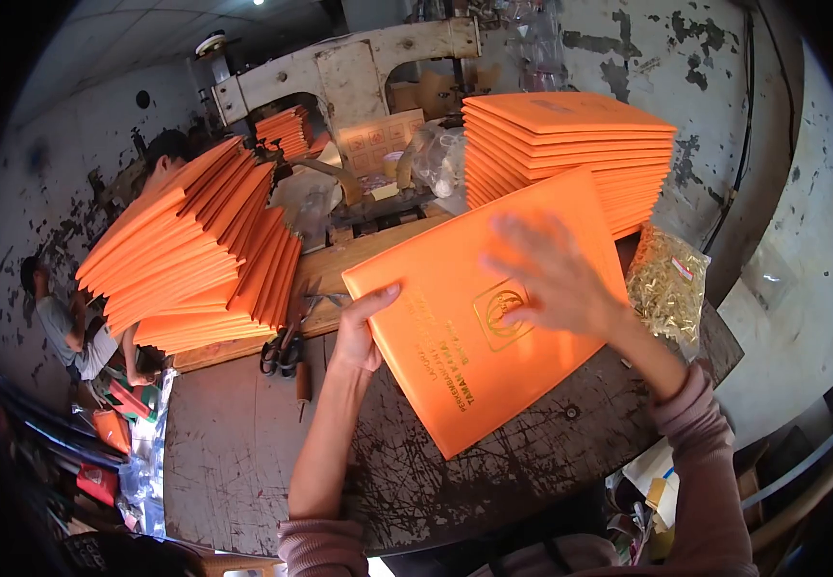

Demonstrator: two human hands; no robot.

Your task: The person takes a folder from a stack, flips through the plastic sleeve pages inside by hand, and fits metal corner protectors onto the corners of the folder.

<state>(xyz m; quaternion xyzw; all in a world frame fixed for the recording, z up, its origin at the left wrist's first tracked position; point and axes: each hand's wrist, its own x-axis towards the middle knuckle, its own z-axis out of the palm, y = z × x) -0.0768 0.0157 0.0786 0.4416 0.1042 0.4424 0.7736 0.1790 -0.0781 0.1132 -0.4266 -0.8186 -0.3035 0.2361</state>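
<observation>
An orange folder with gold lettering and a gold emblem is held tilted above the dark worktable. My left hand grips its left edge, thumb on the cover and the other fingers behind it. Over the upper right of the cover, my right hand is spread and smeared by motion; whether it touches the surface I cannot tell. Behind the folder rises a tall stack of orange folders. A leaning, fanned pile of orange folders lies to the left.
Scissors and a wooden-handled awl lie near my left forearm. A bag of gold metal fasteners sits at the right. At the back stands a large machine. A person is seated at far left; another is partly hidden behind the pile.
</observation>
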